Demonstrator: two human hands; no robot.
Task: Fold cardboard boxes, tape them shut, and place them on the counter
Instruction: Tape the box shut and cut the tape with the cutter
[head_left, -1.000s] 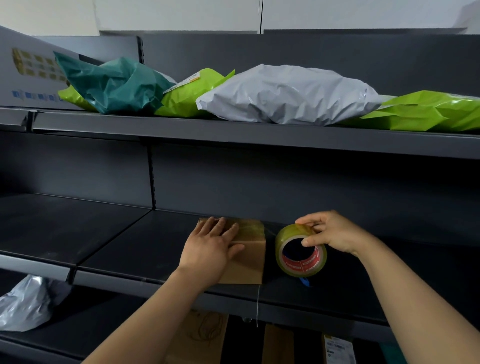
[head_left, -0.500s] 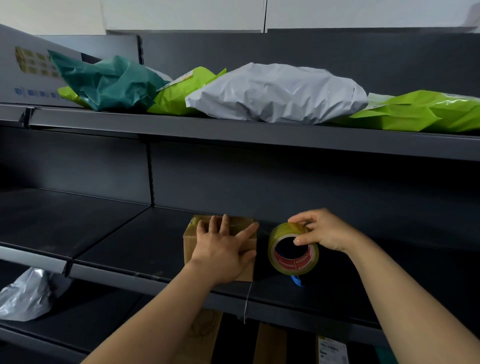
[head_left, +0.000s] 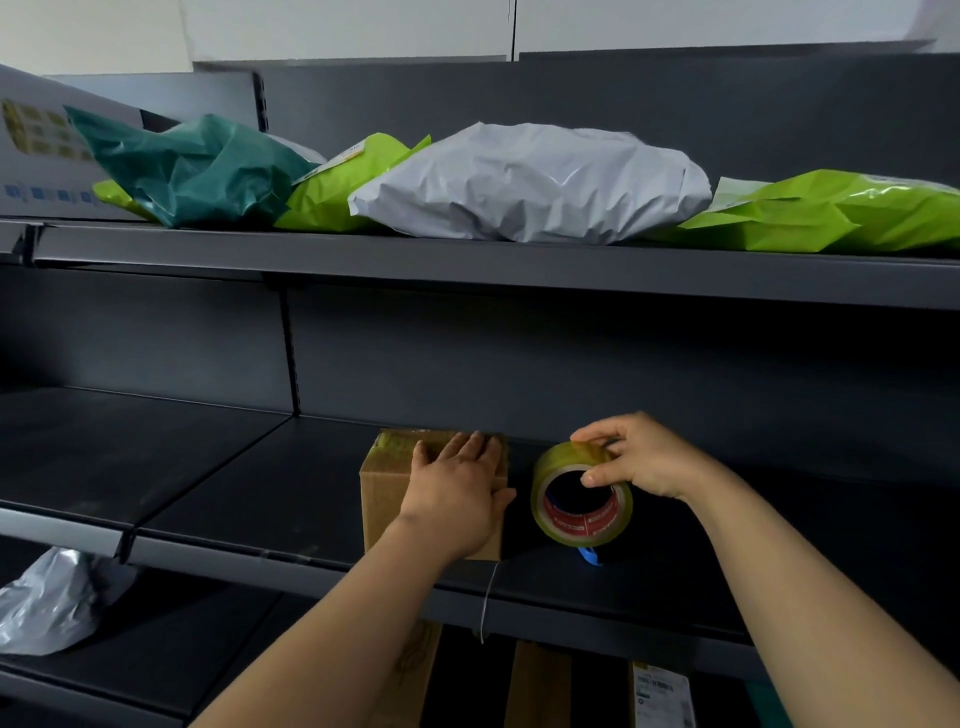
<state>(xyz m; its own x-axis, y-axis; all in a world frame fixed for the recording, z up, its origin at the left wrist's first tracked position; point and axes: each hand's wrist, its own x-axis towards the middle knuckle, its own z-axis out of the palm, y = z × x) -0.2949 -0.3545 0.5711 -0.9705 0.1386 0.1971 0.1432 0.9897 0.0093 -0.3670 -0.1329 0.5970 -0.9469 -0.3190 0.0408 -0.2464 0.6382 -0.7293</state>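
On the shelf (head_left: 260, 499), left hand (head_left: 457, 493) flat atop the box (head_left: 384, 493) — right hand (head_left: 644, 457) pinches the tape roll (head_left: 582, 525) beside it.

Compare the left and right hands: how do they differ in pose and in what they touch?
The left hand lies flat, fingers straight, on the box; the right hand is curled, pinching the tape roll. The left hand rests on the box's top; the right hand has its thumb at the roll's core and its fingers on the outer rim. Both reach over the same shelf.
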